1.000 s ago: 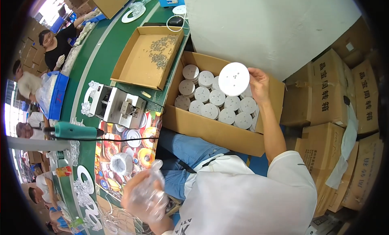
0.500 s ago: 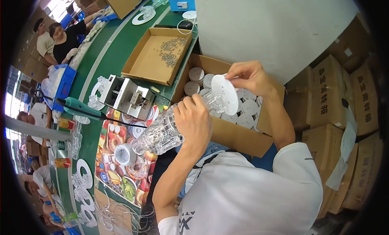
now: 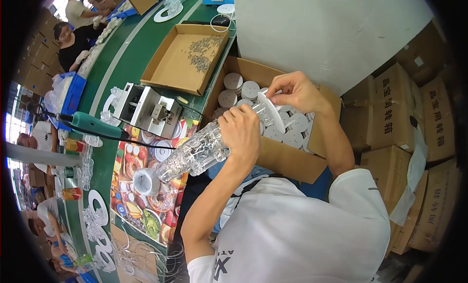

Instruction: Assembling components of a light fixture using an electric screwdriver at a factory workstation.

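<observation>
My left hand is wrapped round a long clear plastic assembly of tube-like parts, held tilted above the table edge. The assembly's lower end is next to a white cylindrical holder on a food-patterned mat. At the upper end, my right hand pinches the rim of a white round plate. The plate lies against or very near the clear end; contact is partly hidden by the left hand. Beneath the hands, a cardboard box holds many similar white discs.
A shallow cardboard tray holds small screws. Nearby are a metal screw feeder and a hanging teal electric screwdriver. Clear parts and white rings line the green bench. Co-workers work across it. Stacked cartons stand at right.
The white plate has turned from facing me to nearly edge-on, seated closer to the clear assembly's end. My right hand has shifted slightly left; my left hand has moved slightly up the assembly.
</observation>
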{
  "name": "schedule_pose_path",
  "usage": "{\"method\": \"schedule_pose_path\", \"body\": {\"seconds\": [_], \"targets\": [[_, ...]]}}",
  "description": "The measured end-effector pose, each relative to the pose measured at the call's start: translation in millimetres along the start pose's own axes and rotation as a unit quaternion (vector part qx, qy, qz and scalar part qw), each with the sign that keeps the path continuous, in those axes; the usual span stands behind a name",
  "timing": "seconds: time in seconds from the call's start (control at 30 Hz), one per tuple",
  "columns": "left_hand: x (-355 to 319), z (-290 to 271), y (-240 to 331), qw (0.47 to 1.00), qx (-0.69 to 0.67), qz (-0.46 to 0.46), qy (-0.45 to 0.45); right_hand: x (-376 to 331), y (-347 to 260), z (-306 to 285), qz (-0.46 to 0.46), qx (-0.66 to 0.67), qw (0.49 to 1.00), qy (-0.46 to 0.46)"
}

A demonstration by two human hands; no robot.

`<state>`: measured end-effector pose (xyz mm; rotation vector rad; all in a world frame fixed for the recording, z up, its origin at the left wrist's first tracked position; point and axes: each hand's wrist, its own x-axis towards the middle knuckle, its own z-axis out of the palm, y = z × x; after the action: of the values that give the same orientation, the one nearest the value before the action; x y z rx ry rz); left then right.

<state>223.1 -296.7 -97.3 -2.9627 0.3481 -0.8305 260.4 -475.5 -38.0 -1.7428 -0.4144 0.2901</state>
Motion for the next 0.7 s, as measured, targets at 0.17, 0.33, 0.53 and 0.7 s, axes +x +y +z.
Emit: {"method": "schedule_pose_path", "body": {"seconds": [0.17,0.33,0.53,0.7], "targets": [[-2,3,-1,1.0,-0.005,-0.009,-0.008,10,10,-1,-0.005,0.041,0.999,0.017],[-2,5,0,0.998,0.035,-0.03,-0.031,19,11,2,0.024,0.022,0.999,-0.016],[-5,15,-3,0.999,0.025,-0.034,-0.028,32,14,6,0.029,0.002,0.998,-0.059],[-2,15,-8,0.996,-0.012,-0.053,-0.073,35,18,14,0.055,0.01,0.998,-0.033]]}}
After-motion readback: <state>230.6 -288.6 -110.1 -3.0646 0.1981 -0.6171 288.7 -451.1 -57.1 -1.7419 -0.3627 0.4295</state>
